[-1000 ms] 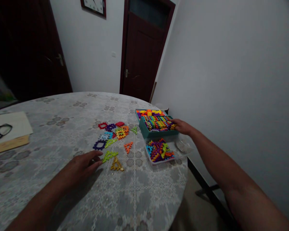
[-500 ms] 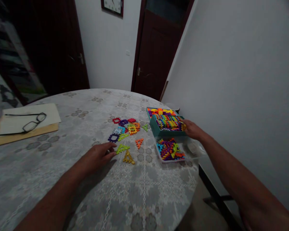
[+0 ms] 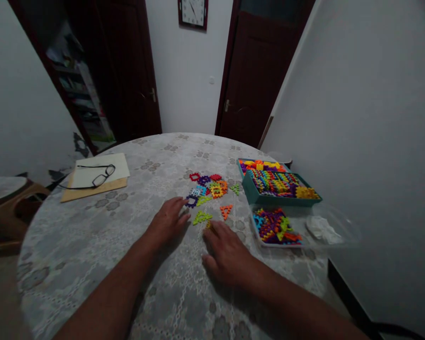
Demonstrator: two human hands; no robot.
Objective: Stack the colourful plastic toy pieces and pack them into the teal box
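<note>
My left hand [image 3: 168,219] rests low over the table, thumb and fingers apart, holding nothing. Its fingertips are beside a dark blue square frame piece [image 3: 191,206]. Close to the thumb lies a lime-green triangle piece [image 3: 201,217]. My right hand [image 3: 228,250] is spread over the mustard-yellow triangle piece [image 3: 208,225], covering most of it; its thumb stands apart from the fingers. An orange triangle piece [image 3: 225,211] is just beyond the right hand. Farther off is a loose cluster of toothed plastic pieces, among them a yellow square [image 3: 216,191] and a red square [image 3: 194,177].
To the right stand a teal box [image 3: 255,193] packed with colourful pieces and a clear plastic tub [image 3: 279,245] holding more pieces and a crumpled white wrapper [image 3: 324,230]. Black-framed glasses [image 3: 99,179] lie on papers [image 3: 122,163] at the left. A patterned cloth [image 3: 163,293] covers the round table.
My right hand has left the teal box and come down over the yellow triangle. The left hand has shifted slightly forward beside the dark blue square. The view has turned left.
</note>
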